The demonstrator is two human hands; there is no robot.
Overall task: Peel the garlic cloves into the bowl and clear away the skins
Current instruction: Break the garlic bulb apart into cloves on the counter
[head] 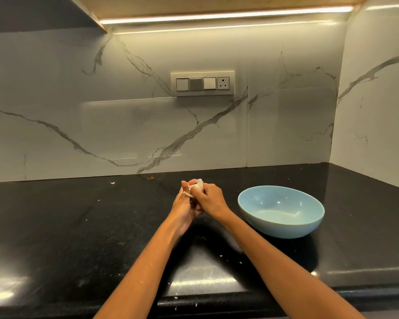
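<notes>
Both hands meet over the middle of the black bench (78, 226). The left hand (185, 204) cups the garlic (197, 185) with its fingers curled round it, and the right hand (209, 198) pinches the white skin at the top. The blue bowl (281, 211) sits just beside the hands at 3 o'clock, and small skin bits (112, 182) lie at 10 o'clock.
</notes>
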